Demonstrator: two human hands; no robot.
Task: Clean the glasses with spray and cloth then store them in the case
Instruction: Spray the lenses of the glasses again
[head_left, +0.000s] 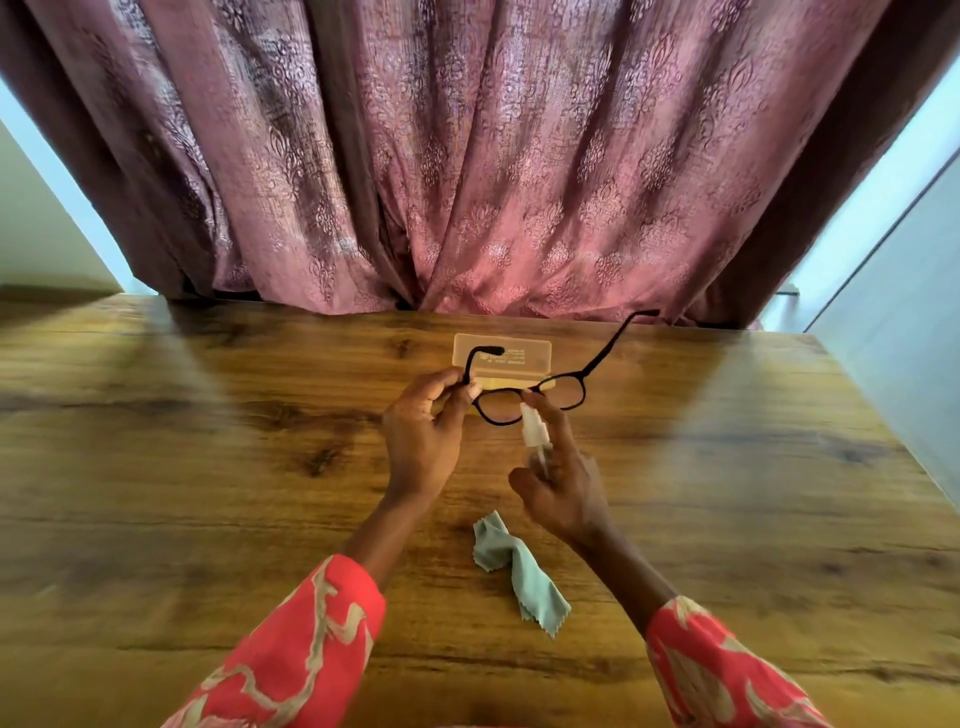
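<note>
My left hand (423, 434) pinches the black-framed glasses (563, 392) at their left hinge and holds them above the table with both arms unfolded. My right hand (563, 486) grips a small white spray bottle (532, 431), one finger on top of its nozzle, which sits right at the left lens. A pale translucent glasses case (519, 351) lies shut on the table behind the glasses. A crumpled light green cloth (519, 564) lies on the table between my forearms.
The wooden table (208, 467) spreads wide to both sides. A pink patterned curtain (467, 156) hangs along its far edge. A pale wall (893, 364) runs close along the table's right side.
</note>
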